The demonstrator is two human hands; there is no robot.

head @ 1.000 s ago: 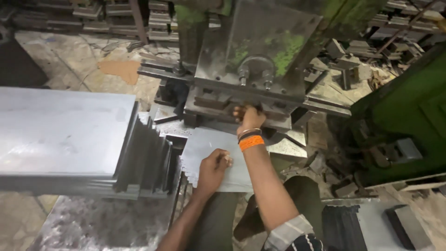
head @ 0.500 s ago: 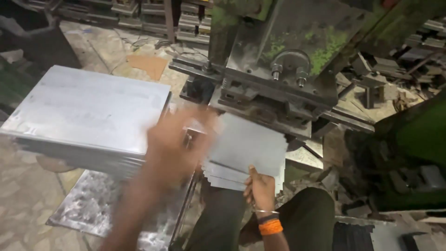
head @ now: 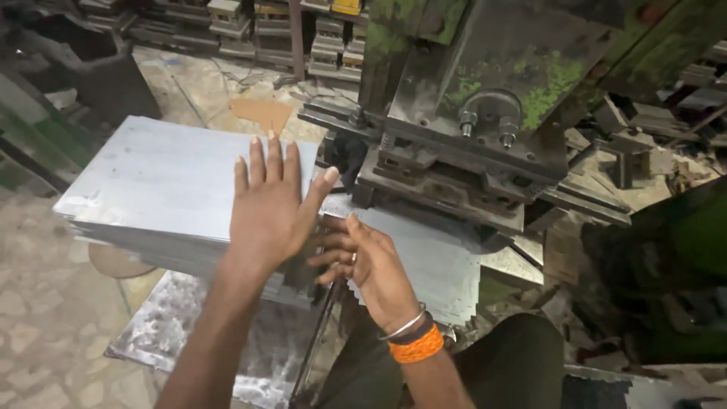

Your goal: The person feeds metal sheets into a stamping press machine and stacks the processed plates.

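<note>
A thick stack of grey metal sheets lies at the left. My left hand rests flat on its near right corner, fingers spread. My right hand, with an orange band and a metal bangle at the wrist, sits at the right edge of that stack, fingers curled against the sheet edges. Whether it grips a sheet is hidden by the left hand. A second, smaller pile of cut sheets lies under the green press machine, just right of my right hand.
A shiny metal plate lies on the floor under the stack. Metal parts and racks fill the back. A dark green machine body stands at the right. My knee in dark trousers is at the bottom.
The left hand swung from the cut pile over to the big stack and landed flat on it. The right hand left the press, dropped back and reached the stack's edge.
</note>
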